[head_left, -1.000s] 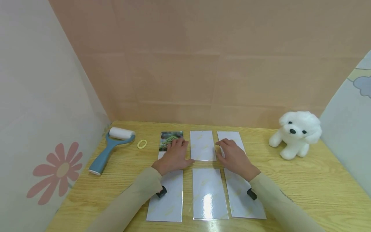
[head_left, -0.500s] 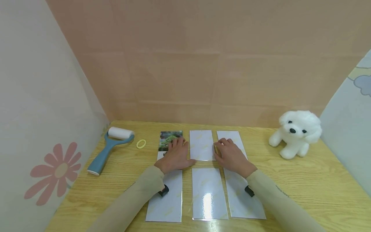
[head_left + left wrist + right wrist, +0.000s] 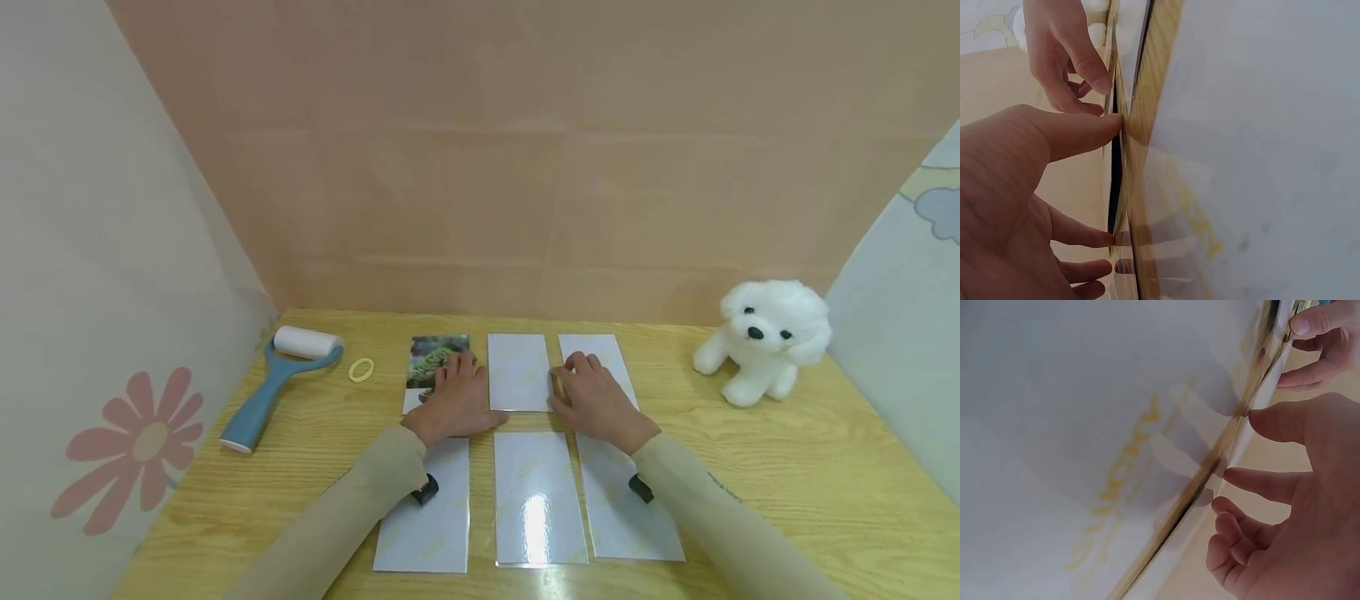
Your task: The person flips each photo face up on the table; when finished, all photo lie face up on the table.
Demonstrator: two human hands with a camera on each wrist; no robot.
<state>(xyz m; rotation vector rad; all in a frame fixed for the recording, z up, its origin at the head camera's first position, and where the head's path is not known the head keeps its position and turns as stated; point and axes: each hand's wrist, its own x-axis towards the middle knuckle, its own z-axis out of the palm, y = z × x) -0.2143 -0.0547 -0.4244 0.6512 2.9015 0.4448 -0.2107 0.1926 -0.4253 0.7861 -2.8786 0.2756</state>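
Observation:
My left hand [image 3: 459, 400] lies across the picture card [image 3: 438, 354], which shows a green bonsai-like plant. Its fingers are extended, and the thumb reaches the lower left corner of the white upper middle card [image 3: 517, 371]. On that card's other side, my right hand [image 3: 598, 400] touches the right edge with thumb and index finger. The right hand's other fingers are bent, as the right wrist view shows, and it partly covers the white upper right card [image 3: 596, 348]. Yellow lettering [image 3: 1116, 481] marks a white card in the right wrist view.
A lower row holds three white cards, left [image 3: 427, 525], middle [image 3: 536, 483] and right [image 3: 637, 521]. Left on the wooden table [image 3: 787, 475] lie a blue-handled lint roller [image 3: 273, 383] and a yellow ring [image 3: 362, 370]. A white plush dog [image 3: 765, 342] sits at the right.
My right hand has shifted slightly left to the upper middle card's edge. The left hand has stayed almost in place. The camera view has drifted a little.

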